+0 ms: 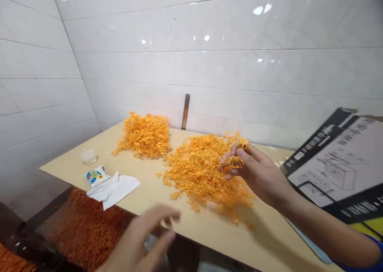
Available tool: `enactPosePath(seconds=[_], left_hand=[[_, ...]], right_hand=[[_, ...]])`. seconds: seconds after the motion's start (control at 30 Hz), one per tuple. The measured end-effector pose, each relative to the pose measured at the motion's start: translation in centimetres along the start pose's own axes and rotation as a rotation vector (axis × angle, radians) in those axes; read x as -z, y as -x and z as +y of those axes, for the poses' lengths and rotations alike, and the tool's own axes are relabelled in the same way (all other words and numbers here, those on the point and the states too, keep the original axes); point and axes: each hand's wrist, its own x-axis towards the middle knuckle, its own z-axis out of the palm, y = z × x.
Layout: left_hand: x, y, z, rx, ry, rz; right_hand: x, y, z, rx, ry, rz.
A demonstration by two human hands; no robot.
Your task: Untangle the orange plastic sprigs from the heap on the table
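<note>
My right hand [259, 174] pinches a few yellow-orange sprigs [235, 161] between thumb and fingers, just over the nearer orange heap [199, 166] on the tabletop [149, 190]. My left hand [142, 234], blurred, hangs at the table's front edge, half curled, thumb apart from the fingers, gripping nothing I can see. Another orange pile [146, 136] lies farther back, toward the wall [167, 70].
</note>
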Motion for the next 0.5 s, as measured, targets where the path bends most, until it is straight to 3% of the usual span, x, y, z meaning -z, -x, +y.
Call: enactPosePath(seconds=[0.07,0.1,0.2,0.3,0.4,0.5], left_hand=[[0.7,-3.7,3.1,-0.234,-0.137,0.166],[0.8,-5.4,4.5,-0.276,-0.147,0.156],[-0.8,-9.3,7.4,-0.273,0.024,-0.143],[-3.7,-11.3,8.4,-0.237,0.161,-0.389],[-5.7,-12.3,8.7,-0.221,0.257,-0.366],[-6.2,-13.1,9.4,-0.249,0.341,-0.3]], right_hand=[[0.9,1.5,-0.1,-0.038,-0.022,0.01],[1.3,2.3,-0.1,-0.051,-0.029,0.006],[2.0,4.2,-0.2,-0.097,-0.042,-0.008],[2.7,5.3,-0.3,-0.132,-0.068,0.009],[3.9,5.8,-0.8,-0.161,-0.039,0.028],[5.4,6.1,-2.3,-0.063,0.225,0.162]])
